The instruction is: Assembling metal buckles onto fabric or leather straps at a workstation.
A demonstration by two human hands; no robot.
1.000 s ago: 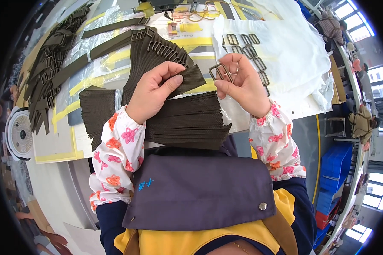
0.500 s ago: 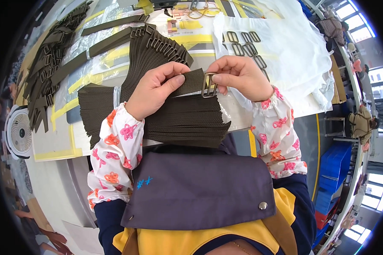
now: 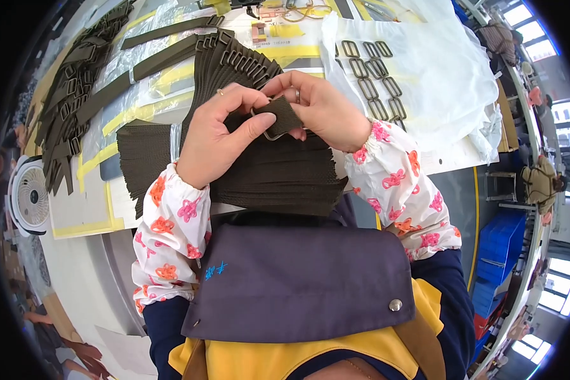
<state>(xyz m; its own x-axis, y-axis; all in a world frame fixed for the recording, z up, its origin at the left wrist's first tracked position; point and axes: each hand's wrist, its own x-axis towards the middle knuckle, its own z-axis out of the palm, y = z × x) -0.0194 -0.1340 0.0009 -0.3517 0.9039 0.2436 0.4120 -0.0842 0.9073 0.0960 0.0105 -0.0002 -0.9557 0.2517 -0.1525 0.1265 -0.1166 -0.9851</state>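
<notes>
Both my hands are closed close together over a bundle of dark olive webbing straps (image 3: 278, 180). Between them, the end of one webbing strap (image 3: 285, 114) is folded up through a rectangular metal slide buckle (image 3: 271, 137). My left hand (image 3: 218, 134) pinches the strap and the buckle's side with thumb and forefinger. From the right, my right hand (image 3: 330, 115) grips the strap end, with some of its fingertips hidden behind the webbing. The bundle fans out underneath, and several straps at its far end carry buckles (image 3: 247, 63).
Loose slide buckles (image 3: 359, 68) lie on a white plastic sheet (image 3: 430, 95) at the right. A heap of buckled straps (image 3: 76, 82) covers the table's far left. A white fan (image 3: 31, 196) stands at the left edge, and blue bins (image 3: 500, 247) sit at the right.
My right hand has moved left, bringing the buckle over the strap end. The strap now passes through the buckle and folds up between my hands.
</notes>
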